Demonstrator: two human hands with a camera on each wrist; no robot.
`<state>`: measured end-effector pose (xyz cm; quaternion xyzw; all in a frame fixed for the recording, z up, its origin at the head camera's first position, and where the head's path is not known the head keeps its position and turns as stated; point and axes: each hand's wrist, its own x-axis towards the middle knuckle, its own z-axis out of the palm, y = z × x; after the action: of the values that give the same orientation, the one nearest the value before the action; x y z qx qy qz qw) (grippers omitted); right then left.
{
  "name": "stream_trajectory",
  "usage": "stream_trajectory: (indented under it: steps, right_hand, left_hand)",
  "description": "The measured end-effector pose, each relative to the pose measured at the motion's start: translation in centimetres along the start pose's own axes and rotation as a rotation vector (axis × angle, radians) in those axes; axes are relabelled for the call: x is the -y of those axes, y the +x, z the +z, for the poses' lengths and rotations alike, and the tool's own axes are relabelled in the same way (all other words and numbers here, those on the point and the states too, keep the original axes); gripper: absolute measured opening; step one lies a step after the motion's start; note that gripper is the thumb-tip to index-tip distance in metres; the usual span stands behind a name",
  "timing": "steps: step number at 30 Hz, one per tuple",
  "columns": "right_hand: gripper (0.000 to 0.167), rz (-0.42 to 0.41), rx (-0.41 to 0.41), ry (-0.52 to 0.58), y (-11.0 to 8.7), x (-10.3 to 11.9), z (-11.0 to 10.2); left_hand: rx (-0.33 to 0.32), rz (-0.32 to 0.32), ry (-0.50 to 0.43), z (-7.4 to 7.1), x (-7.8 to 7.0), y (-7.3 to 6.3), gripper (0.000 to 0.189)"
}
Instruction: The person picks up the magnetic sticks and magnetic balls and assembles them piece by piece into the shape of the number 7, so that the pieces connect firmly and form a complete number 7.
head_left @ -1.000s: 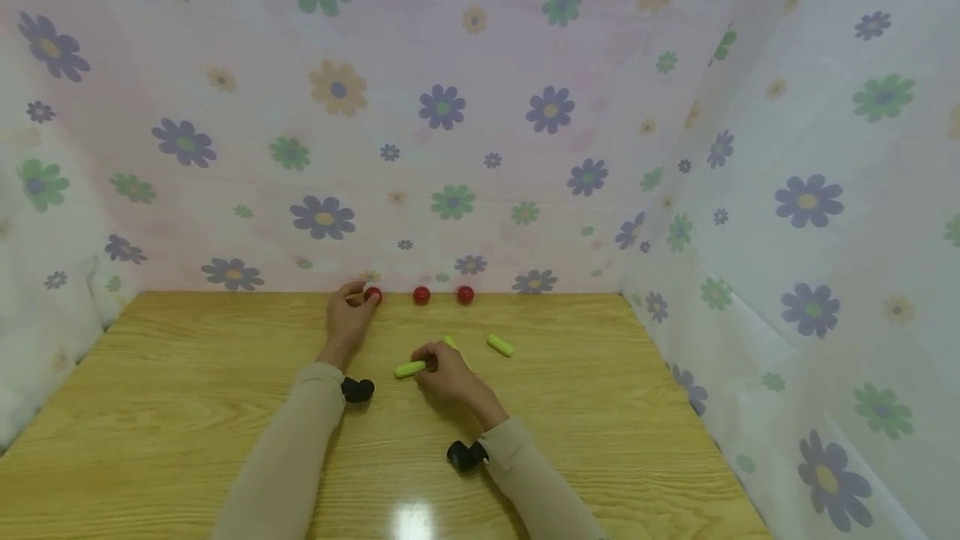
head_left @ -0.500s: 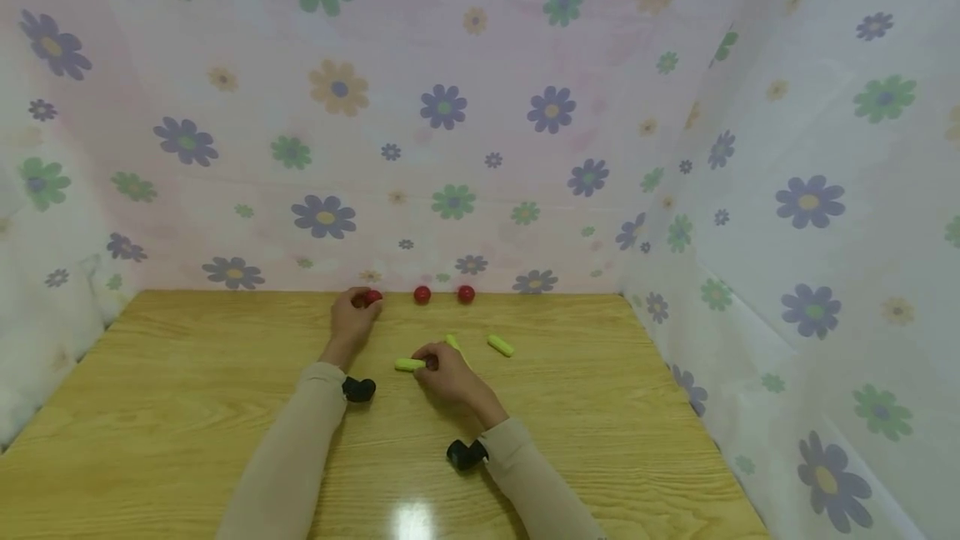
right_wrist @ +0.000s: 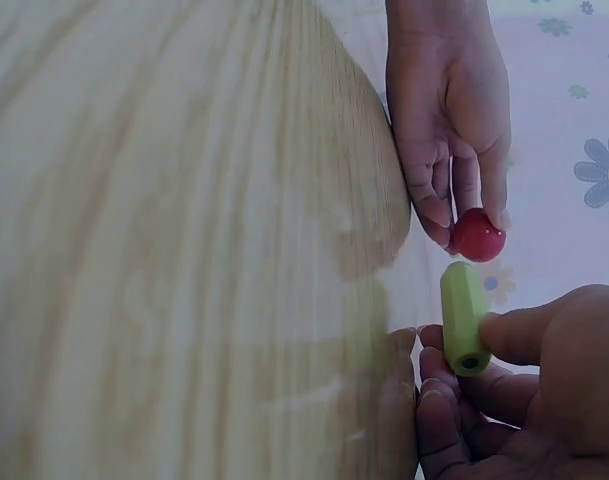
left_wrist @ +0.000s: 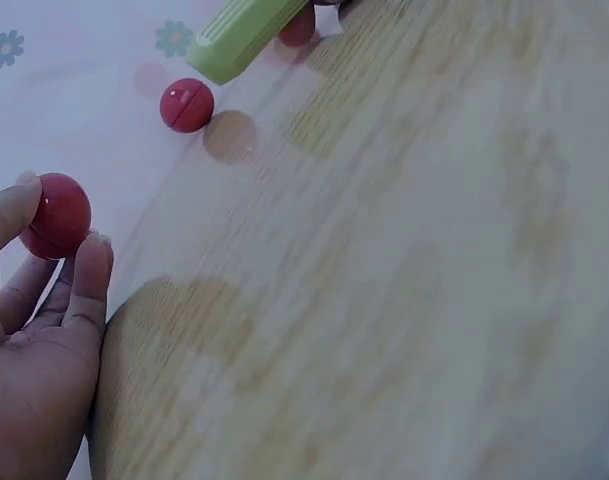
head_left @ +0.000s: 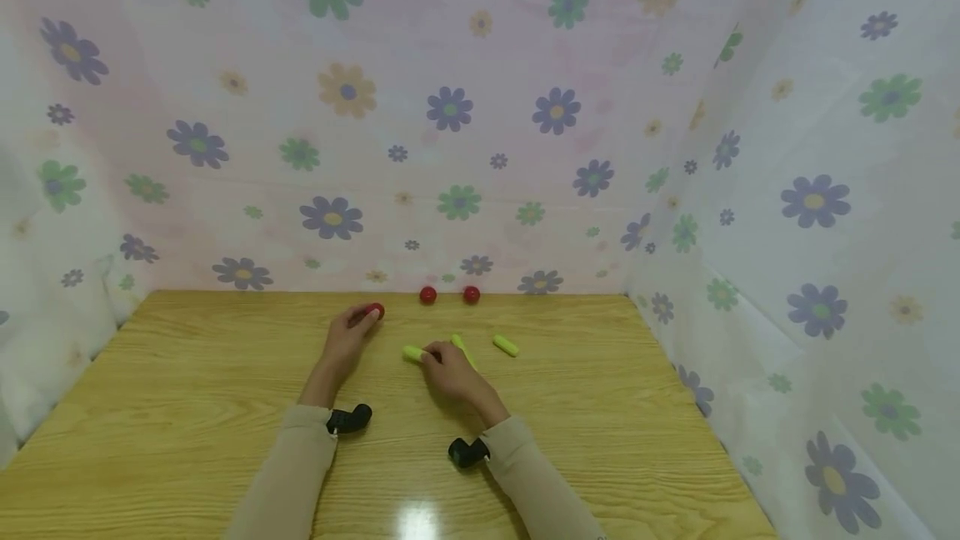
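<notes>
A red ball (left_wrist: pixel 62 213) is pinched by the left hand (head_left: pixel 347 342), a green stick (right_wrist: pixel 464 315) by the right hand (head_left: pixel 453 372).

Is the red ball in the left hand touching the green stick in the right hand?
Apart. The head view shows wooden tabletop between the held red ball and the held green stick.

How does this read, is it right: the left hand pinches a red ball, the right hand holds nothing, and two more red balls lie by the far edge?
Not quite: the right hand isn't empty; it holds a green stick, as the right wrist view shows. The rest stands.
</notes>
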<state>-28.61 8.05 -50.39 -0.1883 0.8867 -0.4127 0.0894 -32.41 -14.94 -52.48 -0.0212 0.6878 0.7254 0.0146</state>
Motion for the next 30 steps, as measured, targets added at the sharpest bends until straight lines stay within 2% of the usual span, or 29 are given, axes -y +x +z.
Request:
stream_trajectory:
  steps: [4, 11, 14, 18, 23, 30]
  right_hand:
    - [0.034, 0.005, -0.014, 0.005, 0.1, 0.1, 0.1]
    - [0.030, -0.017, -0.069, 0.040, 0.3, -0.3, -0.2]
    - [0.030, -0.015, -0.070, 0.089, 0.3, -0.6, -0.2]
    - [0.031, -0.005, -0.060, 0.232, 0.3, -0.8, -0.1]
    - [0.030, -0.020, -0.115, 0.425, 0.7, -0.8, 0.1]
    - [0.033, 0.020, -0.188, 0.612, 1.0, -0.3, 0.4]
  left_hand:
    - [0.009, 0.008, -0.097, 0.3, 0.1, -0.7, 0.053]
    - [-0.002, 0.025, 0.005, 1.0, 0.2, -1.6, 0.050]
    - [-0.011, 0.030, 0.039, 1.2, 0.3, -1.8, 0.049]
    - [-0.041, 0.039, 0.064, 1.4, 0.2, -2.1, 0.047]
    - [-0.067, 0.037, 0.083, 1.6, 0.2, -2.3, 0.048]
    - [-0.031, 0.036, 0.035, 1.9, 0.1, -2.6, 0.049]
